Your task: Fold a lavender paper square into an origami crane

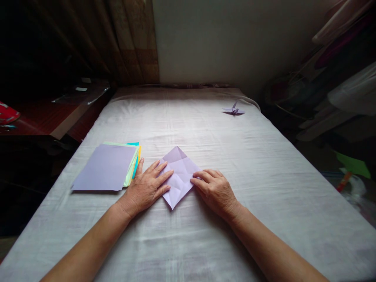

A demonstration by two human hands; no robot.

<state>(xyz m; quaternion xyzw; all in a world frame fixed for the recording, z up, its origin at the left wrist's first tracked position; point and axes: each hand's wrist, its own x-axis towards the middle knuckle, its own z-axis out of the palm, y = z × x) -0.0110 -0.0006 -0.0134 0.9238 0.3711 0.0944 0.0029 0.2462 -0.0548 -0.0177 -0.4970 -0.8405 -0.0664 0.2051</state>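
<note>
A creased lilac origami sheet [179, 172] lies on the cloth in front of me, turned like a diamond with one corner toward me. My left hand [148, 183] rests flat on its left side, fingers spread. At the sheet's right corner, my right hand [216, 190] pinches the edge between thumb and fingers. Just left of my left hand sits a stack of coloured paper [104, 167], lilac on top, with green, yellow and teal edges showing. The left corner of the creased sheet is hidden under my fingers.
A folded lilac paper crane [234, 110] stands at the far right of the cloth-covered table [264, 219]. Beyond the left edge is a brown wooden surface [38, 117] with a clear plastic sleeve [84, 92]. Clothes [352, 94] hang at the right; a green sheet [352, 164] lies below them.
</note>
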